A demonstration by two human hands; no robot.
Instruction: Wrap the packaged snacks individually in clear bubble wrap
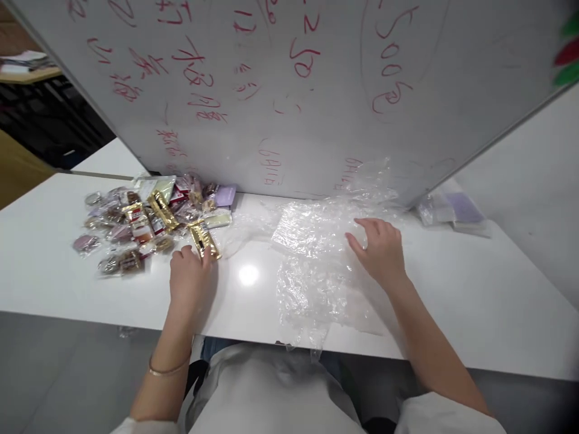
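Packet point(202, 238), gold-wrapped, lies on the white table point(40, 253) at the near right edge of a pile of small wrapped items point(121, 232). Your left hand point(187, 274) has its fingertips at the packet's near end; whether they pinch it or merely rest against it cannot be told. Your right hand point(382, 250) stands with thumb and index finger spread apart, over the right part of crinkled clear plastic point(307, 286); contact with the plastic cannot be confirmed. That plastic lies in front of you, overhanging the table's near edge and reaching the whiteboard point(226, 78) behind. You wear a bracelet point(169, 370) on your left forearm. Clear-wrapped packages point(465, 208) lie at right, near the whiteboard's lower corner.
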